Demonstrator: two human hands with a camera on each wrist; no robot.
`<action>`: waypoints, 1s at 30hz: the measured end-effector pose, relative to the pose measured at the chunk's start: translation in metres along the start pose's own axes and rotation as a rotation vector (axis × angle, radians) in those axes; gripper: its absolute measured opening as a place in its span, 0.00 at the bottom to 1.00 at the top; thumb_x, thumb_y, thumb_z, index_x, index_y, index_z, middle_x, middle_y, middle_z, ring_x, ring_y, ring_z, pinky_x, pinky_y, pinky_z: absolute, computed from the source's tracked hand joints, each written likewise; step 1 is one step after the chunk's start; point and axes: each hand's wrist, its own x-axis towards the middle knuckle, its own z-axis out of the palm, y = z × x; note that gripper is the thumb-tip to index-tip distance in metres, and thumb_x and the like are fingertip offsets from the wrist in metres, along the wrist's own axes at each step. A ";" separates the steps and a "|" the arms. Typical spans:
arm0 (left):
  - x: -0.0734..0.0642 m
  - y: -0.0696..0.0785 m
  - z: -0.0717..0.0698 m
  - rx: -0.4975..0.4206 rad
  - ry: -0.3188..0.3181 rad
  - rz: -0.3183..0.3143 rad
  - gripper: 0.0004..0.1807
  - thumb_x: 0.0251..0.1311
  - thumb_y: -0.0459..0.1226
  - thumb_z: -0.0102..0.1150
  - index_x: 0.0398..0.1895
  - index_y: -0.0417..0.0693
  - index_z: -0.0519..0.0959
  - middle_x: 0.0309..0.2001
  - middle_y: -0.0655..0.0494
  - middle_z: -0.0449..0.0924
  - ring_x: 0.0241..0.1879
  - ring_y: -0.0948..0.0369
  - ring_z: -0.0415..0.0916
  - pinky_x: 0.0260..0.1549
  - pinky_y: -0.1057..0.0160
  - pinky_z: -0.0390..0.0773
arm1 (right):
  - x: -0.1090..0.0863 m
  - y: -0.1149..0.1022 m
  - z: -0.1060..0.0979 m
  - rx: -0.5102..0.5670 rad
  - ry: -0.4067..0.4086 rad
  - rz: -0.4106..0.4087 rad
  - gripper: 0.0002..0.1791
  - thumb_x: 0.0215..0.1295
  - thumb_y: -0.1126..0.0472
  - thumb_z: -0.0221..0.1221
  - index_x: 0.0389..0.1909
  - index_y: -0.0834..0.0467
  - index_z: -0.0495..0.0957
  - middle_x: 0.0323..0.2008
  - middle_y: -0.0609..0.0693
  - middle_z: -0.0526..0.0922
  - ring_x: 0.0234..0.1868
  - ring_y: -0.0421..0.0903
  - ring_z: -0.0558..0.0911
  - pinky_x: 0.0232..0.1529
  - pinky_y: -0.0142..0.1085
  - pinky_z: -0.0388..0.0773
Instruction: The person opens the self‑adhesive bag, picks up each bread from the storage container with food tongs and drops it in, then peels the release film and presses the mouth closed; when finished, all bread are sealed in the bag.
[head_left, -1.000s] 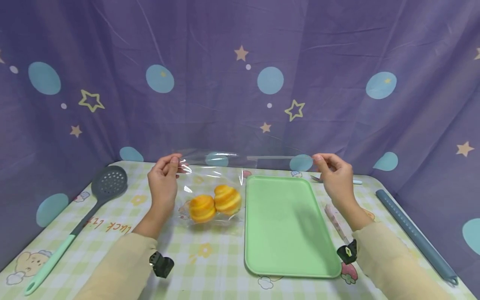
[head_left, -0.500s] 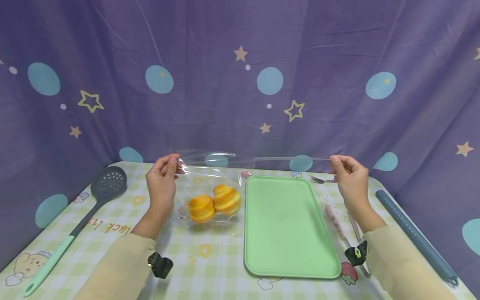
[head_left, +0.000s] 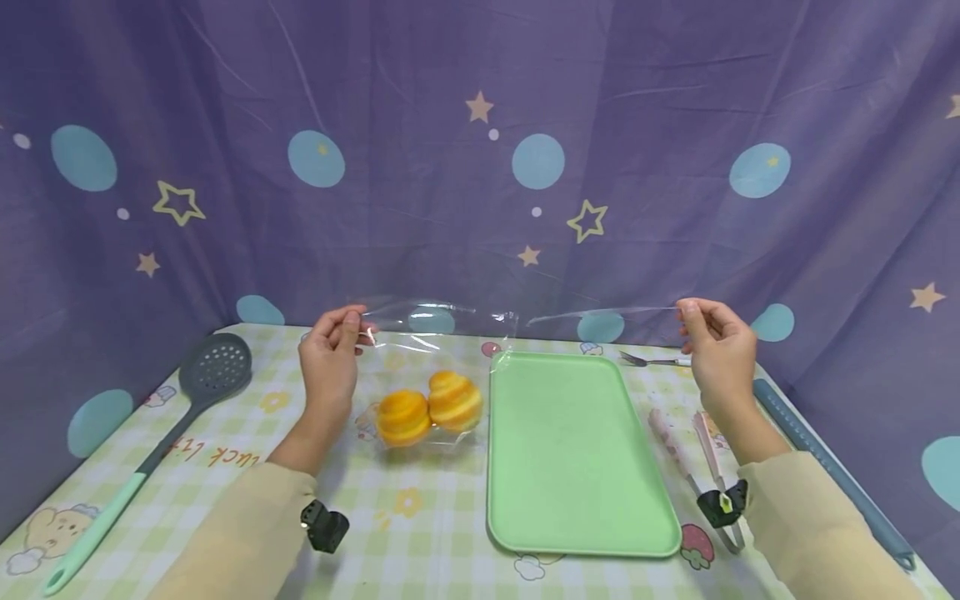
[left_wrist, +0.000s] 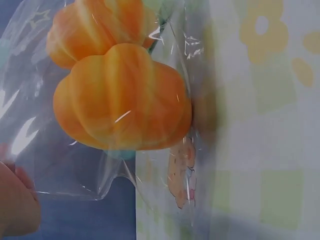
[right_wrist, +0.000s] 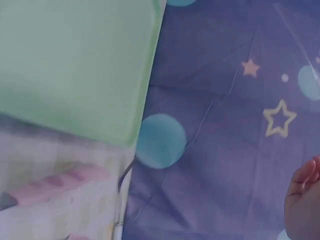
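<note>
Orange buns [left_wrist: 122,100] show in the left wrist view, not right; left hand [head_left: 330,354] pinches their bag [head_left: 423,342], right hand [head_left: 718,354] a strip [head_left: 600,312]

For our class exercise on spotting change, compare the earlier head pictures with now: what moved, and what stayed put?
The right hand moved further right, pulling the clear strip along, so the strip's inner end now appears to lie past the edge of the clear bag. Nothing was newly gripped or released. The left hand holds the bag about where it was; the buns, green tray and skimmer stayed put.
</note>
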 end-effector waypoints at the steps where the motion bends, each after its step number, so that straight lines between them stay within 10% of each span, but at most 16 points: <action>1: 0.001 0.000 0.000 -0.005 0.004 0.002 0.13 0.77 0.37 0.53 0.49 0.34 0.81 0.26 0.73 0.83 0.27 0.69 0.80 0.31 0.72 0.75 | -0.002 -0.002 0.002 0.014 -0.030 -0.005 0.06 0.72 0.62 0.62 0.38 0.59 0.85 0.29 0.44 0.84 0.29 0.40 0.77 0.24 0.23 0.75; 8: 0.011 0.002 0.005 -0.075 0.075 0.019 0.12 0.76 0.36 0.53 0.48 0.35 0.82 0.26 0.68 0.84 0.25 0.69 0.80 0.29 0.71 0.74 | -0.016 -0.024 0.012 0.184 -0.300 -0.095 0.08 0.73 0.66 0.60 0.35 0.65 0.85 0.28 0.48 0.83 0.27 0.41 0.78 0.25 0.28 0.75; 16: 0.017 0.001 0.004 -0.161 0.105 -0.031 0.08 0.76 0.34 0.54 0.43 0.45 0.83 0.25 0.69 0.84 0.24 0.69 0.80 0.29 0.72 0.73 | -0.031 -0.039 0.023 0.109 -0.724 -0.165 0.12 0.74 0.73 0.53 0.34 0.63 0.83 0.28 0.49 0.81 0.29 0.44 0.76 0.29 0.33 0.76; 22: 0.020 0.000 0.004 -0.224 0.075 -0.027 0.08 0.75 0.34 0.55 0.40 0.47 0.84 0.25 0.65 0.84 0.26 0.67 0.80 0.32 0.70 0.73 | -0.045 -0.042 0.041 0.072 -1.034 -0.137 0.12 0.74 0.71 0.53 0.37 0.56 0.84 0.30 0.50 0.81 0.30 0.44 0.77 0.32 0.35 0.77; 30: 0.021 0.004 0.007 -0.316 -0.021 -0.009 0.08 0.74 0.34 0.55 0.41 0.46 0.85 0.27 0.62 0.85 0.30 0.66 0.82 0.35 0.70 0.77 | -0.076 -0.046 0.075 0.068 -1.216 -0.092 0.09 0.75 0.67 0.55 0.37 0.67 0.80 0.31 0.51 0.82 0.31 0.44 0.79 0.32 0.36 0.77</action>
